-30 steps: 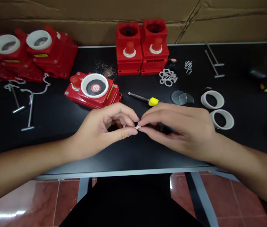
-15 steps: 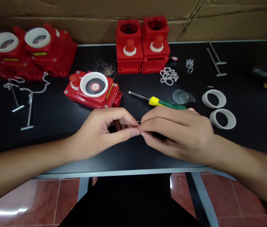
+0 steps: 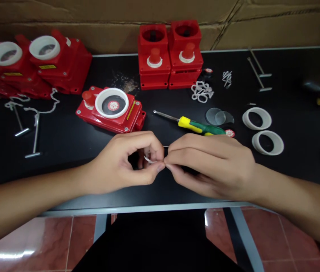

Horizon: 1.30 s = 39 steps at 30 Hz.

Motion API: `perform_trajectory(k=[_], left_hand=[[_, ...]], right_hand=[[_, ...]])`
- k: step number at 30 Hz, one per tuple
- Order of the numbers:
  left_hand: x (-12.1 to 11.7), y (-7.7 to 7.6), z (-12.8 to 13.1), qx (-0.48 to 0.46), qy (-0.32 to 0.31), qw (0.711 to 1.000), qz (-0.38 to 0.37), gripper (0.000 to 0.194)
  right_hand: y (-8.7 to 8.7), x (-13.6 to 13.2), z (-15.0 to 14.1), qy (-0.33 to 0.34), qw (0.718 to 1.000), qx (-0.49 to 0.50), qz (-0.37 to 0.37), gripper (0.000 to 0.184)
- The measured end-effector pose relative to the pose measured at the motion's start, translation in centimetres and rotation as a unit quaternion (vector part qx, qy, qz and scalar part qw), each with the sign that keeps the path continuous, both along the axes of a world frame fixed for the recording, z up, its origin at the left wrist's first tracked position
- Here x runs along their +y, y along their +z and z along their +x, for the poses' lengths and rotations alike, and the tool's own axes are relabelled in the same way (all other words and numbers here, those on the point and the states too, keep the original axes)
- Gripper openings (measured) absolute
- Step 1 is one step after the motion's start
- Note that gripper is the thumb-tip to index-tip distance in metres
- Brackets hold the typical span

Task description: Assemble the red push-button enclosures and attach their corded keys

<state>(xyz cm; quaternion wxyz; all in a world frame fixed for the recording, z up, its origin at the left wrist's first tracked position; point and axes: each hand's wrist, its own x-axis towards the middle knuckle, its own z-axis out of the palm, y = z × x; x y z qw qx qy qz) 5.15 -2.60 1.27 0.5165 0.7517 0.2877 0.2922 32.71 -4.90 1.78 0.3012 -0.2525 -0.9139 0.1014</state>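
Observation:
My left hand [image 3: 133, 162] is closed in a pinch, and a short end of white cord [image 3: 148, 159] shows inside its curled fingers. My right hand [image 3: 211, 164] is pinched too, its fingertips meeting those of my left hand. A thin, pale sliver [image 3: 165, 146] shows between the two hands; its kind is hidden by the fingers. Just beyond my left hand lies a red box [image 3: 111, 109] with a white ring and a red knob. The screwdriver [image 3: 195, 124], with its yellow and green handle, rests beyond my right hand.
Several red boxes [image 3: 77, 68] with corded metal T-bars stand at left. Two more red boxes [image 3: 154, 75] stand at the back. A coiled white cord [image 3: 202, 91], clear discs [image 3: 215, 116], white rings [image 3: 267, 142] and metal T-bars [image 3: 257, 75] lie to the right.
My left fingers have curled and shifted slightly left, and the white cord end now shows inside them. Both hands sit slightly lower in view, still meeting at the fingertips.

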Motion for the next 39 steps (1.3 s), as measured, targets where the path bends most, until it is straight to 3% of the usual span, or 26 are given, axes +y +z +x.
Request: perform_trajectory(k=[15, 26, 35, 39], left_hand=[[-0.5, 0.2, 0.0, 0.041, -0.009, 0.996, 0.084, 0.010], [-0.7, 0.2, -0.1, 0.004, 0.017, 1.000, -0.010, 0.018], [-0.8, 0.3, -0.3, 0.003, 0.020, 1.000, -0.015, 0.019], [-1.4, -0.4, -0.4, 0.013, 0.007, 1.000, 0.027, 0.010]], right_hand=[[-0.8, -0.3, -0.9, -0.005, 1.000, 0.010, 0.023, 0.018], [1.4, 0.3, 0.4, -0.042, 0.999, 0.017, 0.013, 0.023], [1.4, 0.2, 0.3, -0.053, 0.998, 0.010, 0.025, 0.026], [2.0, 0.6, 1.0, -0.071, 0.997, 0.025, 0.016, 0.027]])
